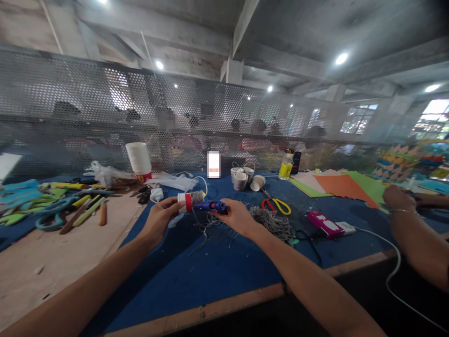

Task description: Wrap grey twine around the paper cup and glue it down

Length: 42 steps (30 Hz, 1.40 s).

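Note:
My left hand point(162, 216) is closed round a paper cup point(189, 201) with a red band, partly wrapped in grey string, held on its side above the blue mat point(224, 271). My right hand point(237, 216) grips a blue glue gun point(211, 205) whose nozzle points left at the cup's wrapped end. A loose heap of grey string point(275, 223) lies just right of my right hand, with strands trailing under both hands.
Red-and-yellow scissors point(277, 205), small wrapped cups point(242, 178), a yellow bottle point(286, 165), a stack of white cups point(139, 160) and coloured paper sheets point(345, 186) lie beyond. A pink device point(322, 223) with white cable sits right. Another person's arms point(414, 224) rest at right. Tools point(66, 206) lie left.

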Tool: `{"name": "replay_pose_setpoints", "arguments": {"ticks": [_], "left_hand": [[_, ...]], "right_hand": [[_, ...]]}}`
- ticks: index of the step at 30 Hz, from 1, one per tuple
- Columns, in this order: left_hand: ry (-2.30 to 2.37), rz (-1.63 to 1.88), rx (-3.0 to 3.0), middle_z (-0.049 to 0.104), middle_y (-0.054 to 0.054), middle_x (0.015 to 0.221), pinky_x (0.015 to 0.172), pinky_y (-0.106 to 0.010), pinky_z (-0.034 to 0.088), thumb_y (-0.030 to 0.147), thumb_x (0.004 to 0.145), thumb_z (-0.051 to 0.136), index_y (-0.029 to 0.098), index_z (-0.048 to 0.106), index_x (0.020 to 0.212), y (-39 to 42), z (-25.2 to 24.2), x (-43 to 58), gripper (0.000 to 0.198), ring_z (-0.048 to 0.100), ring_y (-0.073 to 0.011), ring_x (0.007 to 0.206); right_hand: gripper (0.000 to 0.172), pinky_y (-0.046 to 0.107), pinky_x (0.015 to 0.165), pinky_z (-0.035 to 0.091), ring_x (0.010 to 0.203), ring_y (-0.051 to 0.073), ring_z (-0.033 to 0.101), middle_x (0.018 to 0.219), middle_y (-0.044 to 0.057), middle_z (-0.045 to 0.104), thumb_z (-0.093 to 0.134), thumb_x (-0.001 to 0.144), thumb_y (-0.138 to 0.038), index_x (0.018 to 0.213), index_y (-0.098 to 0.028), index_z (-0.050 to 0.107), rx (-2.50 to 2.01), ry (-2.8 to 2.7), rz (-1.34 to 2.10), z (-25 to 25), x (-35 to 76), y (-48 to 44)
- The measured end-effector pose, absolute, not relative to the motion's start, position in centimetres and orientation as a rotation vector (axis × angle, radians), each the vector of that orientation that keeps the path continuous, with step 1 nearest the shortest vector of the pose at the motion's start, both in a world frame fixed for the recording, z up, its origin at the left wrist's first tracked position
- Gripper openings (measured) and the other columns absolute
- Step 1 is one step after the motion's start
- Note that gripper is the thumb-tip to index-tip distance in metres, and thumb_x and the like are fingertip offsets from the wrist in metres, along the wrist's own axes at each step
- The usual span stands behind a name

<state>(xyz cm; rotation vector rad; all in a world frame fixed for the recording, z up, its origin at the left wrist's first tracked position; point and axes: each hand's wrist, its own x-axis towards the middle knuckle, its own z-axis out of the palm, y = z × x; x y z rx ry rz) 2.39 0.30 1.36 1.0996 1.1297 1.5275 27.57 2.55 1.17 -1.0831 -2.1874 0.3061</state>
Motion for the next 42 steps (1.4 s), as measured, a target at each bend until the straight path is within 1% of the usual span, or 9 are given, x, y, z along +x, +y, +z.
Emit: {"name": "replay_pose_setpoints", "arguments": {"ticks": [4, 11, 18, 27, 34, 39, 42], "left_hand": [[1.115, 1.515, 1.106, 0.08, -0.005, 0.088, 0.076, -0.031, 0.058, 0.032, 0.064, 0.091, 0.022, 0.083, 0.082, 0.43, 1.19, 2.3, 0.022, 0.072, -0.0223, 0.079], [1.115, 1.484, 1.111, 0.08, -0.006, 0.089, 0.079, -0.029, 0.057, 0.036, 0.064, 0.093, 0.018, 0.083, 0.088, 0.25, 1.32, 2.45, 0.032, 0.071, -0.0203, 0.08], [1.13, 1.472, 1.118, 0.081, -0.006, 0.088, 0.076, -0.028, 0.057, 0.035, 0.063, 0.092, 0.019, 0.083, 0.085, 0.02, 1.57, 2.74, 0.029, 0.072, -0.021, 0.08], [1.105, 1.436, 1.131, 0.082, -0.007, 0.091, 0.08, -0.028, 0.058, 0.037, 0.065, 0.093, 0.018, 0.084, 0.088, -0.02, 1.46, 2.7, 0.031, 0.073, -0.0209, 0.082], [1.144, 1.418, 1.179, 0.082, -0.008, 0.09, 0.077, -0.033, 0.059, 0.039, 0.064, 0.092, 0.021, 0.084, 0.085, -0.24, 1.72, 2.93, 0.029, 0.074, -0.0261, 0.081], [1.143, 1.407, 1.189, 0.082, -0.008, 0.094, 0.08, -0.031, 0.058, 0.038, 0.066, 0.092, 0.02, 0.084, 0.088, -0.06, 1.42, 2.81, 0.03, 0.074, -0.0244, 0.083], [1.131, 1.41, 1.198, 0.082, -0.007, 0.092, 0.08, -0.031, 0.058, 0.039, 0.066, 0.092, 0.021, 0.084, 0.088, 0.0, 1.31, 2.8, 0.029, 0.074, -0.0242, 0.083]], "right_hand": [[0.039, 0.024, 0.06, 0.028, 0.065, 0.014, 0.052, 0.073, -0.002, 0.061, 0.072, 0.092, -0.054, 0.076, -0.021, 0.059, -1.096, -2.167, 0.315, 1.22, 27.57, 2.49], [0.037, 0.024, 0.06, 0.028, 0.066, 0.015, 0.052, 0.075, -0.001, 0.063, 0.071, 0.092, -0.055, 0.078, -0.021, 0.062, -1.107, -2.141, 0.316, 1.17, 27.65, 2.58], [0.034, 0.024, 0.061, 0.029, 0.065, 0.015, 0.052, 0.077, 0.0, 0.064, 0.072, 0.092, -0.052, 0.08, -0.021, 0.063, -1.119, -2.125, 0.313, 1.22, 27.59, 2.65], [0.031, 0.025, 0.061, 0.032, 0.066, 0.016, 0.053, 0.078, 0.001, 0.066, 0.07, 0.094, -0.05, 0.084, -0.021, 0.064, -1.13, -2.117, 0.32, 1.35, 27.7, 2.57], [0.03, 0.025, 0.063, 0.034, 0.068, 0.016, 0.056, 0.079, 0.001, 0.066, 0.07, 0.094, -0.05, 0.086, -0.021, 0.065, -1.144, -2.109, 0.326, 1.66, 27.72, 2.37], [0.03, 0.024, 0.063, 0.034, 0.068, 0.016, 0.055, 0.08, 0.001, 0.067, 0.071, 0.094, -0.049, 0.085, -0.021, 0.065, -1.147, -2.101, 0.306, 1.51, 27.72, 2.52], [0.029, 0.024, 0.063, 0.034, 0.07, 0.017, 0.057, 0.079, 0.001, 0.067, 0.071, 0.093, -0.049, 0.085, -0.021, 0.066, -1.162, -2.1, 0.275, 1.46, 27.71, 2.65]]}}
